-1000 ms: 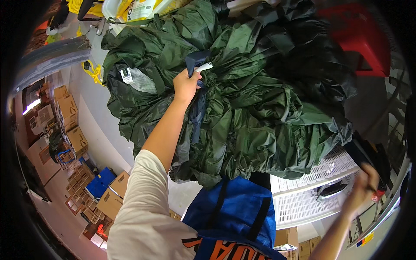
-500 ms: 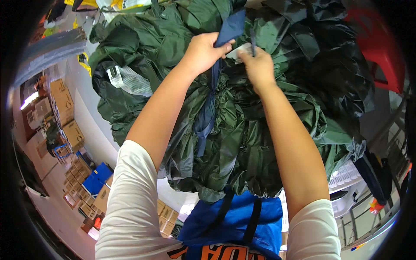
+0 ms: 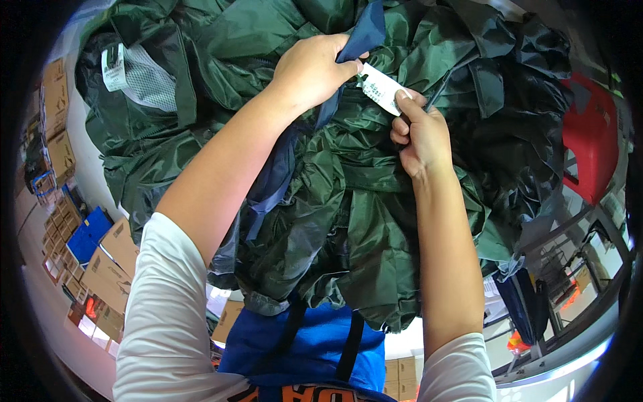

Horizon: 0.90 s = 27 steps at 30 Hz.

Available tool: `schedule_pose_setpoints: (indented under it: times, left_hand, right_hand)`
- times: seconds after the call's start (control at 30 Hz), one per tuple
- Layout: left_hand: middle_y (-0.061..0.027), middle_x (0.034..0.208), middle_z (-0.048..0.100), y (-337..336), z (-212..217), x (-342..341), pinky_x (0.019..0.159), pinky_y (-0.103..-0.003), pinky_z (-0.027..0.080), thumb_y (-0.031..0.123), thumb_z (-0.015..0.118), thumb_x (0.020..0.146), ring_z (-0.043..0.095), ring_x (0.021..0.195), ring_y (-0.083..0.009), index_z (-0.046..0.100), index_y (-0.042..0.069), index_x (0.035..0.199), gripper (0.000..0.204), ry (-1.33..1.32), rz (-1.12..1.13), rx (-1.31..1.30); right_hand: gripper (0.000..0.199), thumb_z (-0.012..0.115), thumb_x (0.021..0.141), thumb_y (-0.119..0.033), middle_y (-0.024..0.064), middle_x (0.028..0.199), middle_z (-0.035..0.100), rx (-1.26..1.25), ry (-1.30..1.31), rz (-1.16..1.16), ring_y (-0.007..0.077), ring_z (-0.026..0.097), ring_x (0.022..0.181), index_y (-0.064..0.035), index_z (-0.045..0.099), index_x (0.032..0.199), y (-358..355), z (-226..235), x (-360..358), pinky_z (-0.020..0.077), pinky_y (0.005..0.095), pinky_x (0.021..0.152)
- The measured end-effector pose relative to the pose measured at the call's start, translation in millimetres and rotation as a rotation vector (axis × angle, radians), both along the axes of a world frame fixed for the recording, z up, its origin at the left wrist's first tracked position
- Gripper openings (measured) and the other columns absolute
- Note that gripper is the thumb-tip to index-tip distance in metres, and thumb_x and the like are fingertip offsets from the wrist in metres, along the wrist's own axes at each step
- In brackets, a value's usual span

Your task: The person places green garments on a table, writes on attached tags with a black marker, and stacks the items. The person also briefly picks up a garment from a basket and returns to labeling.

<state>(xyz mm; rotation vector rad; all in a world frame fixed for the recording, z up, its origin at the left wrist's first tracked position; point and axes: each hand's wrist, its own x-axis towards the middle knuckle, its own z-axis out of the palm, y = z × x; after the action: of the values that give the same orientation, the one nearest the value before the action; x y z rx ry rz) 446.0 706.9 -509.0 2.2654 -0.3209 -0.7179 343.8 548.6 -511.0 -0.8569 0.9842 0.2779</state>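
Dark green shiny raincoat-like garments (image 3: 281, 221) lie in a crumpled heap under both my hands. My left hand (image 3: 311, 70) is closed around a navy fabric strip (image 3: 365, 30), and its thumb tip meets the upper left end of a white label (image 3: 382, 90). Pinched at the label's lower right end are the thumb and fingers of my right hand (image 3: 425, 134). A thin dark pointed piece (image 3: 439, 90) sticks up beside that hand; its kind and whether I hold it are unclear. A second white label (image 3: 114, 67) sits on grey mesh lining (image 3: 147, 80) at the left.
Beyond the heap at right stands a red plastic stool or chair (image 3: 593, 141). Cardboard boxes (image 3: 110, 268) and a blue bin-like object (image 3: 90, 234) are on the left. Blue cloth with black straps (image 3: 308, 348) hangs at my front, below the garments.
My right hand has moved slightly down and right and now grips the label, which shows stretched between both hands. The view has shifted, so the heap appears farther left.
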Motion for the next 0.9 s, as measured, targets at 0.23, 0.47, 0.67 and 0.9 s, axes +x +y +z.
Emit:
schedule_pose_setpoints:
  times: [0.23,0.47,0.67,0.9]
  left_hand:
    - [-0.0088,0.095,0.071,2,0,-3,0.079,-0.029,0.049,0.020,0.067,0.085,0.066,0.086,-0.0167,0.067,0.005,0.106,0.026,-0.019,0.020,-0.011]
    - [-0.0080,0.095,0.071,5,-5,-6,0.079,-0.028,0.048,0.020,0.067,0.085,0.065,0.087,-0.0137,0.067,0.005,0.107,0.027,-0.039,0.068,-0.082]
    - [-0.0052,0.094,0.071,8,-3,-14,0.079,-0.026,0.047,0.017,0.065,0.087,0.063,0.086,-0.0095,0.067,0.006,0.109,0.025,-0.046,0.133,-0.117]
    - [-0.0049,0.095,0.071,11,-8,-16,0.081,-0.026,0.048,0.015,0.062,0.089,0.064,0.090,-0.0099,0.066,0.005,0.111,0.024,-0.069,0.155,-0.183]
  right_hand:
    - [0.016,0.058,0.092,-0.013,-0.0023,0.070,0.048,0.041,0.010,0.020,0.0056,0.038,0.049,-0.0018,0.055,0.102,0,-3,-3,0.0278,0.0204,0.043]
    - [0.014,0.057,0.093,-0.013,-0.0020,0.072,0.048,0.110,0.009,0.029,0.0059,0.038,0.052,-0.0024,0.054,0.102,-3,-3,-3,0.0272,0.0202,0.044]
    - [0.012,0.056,0.093,-0.012,-0.0020,0.071,0.047,0.128,0.025,0.034,0.0060,0.038,0.052,-0.0029,0.053,0.100,-3,-2,-4,0.0270,0.0203,0.044]
    - [0.010,0.059,0.088,-0.005,-0.0010,0.072,0.050,0.167,0.020,0.121,0.0057,0.039,0.050,-0.0025,0.054,0.097,-6,-4,-8,0.0276,0.0196,0.043]
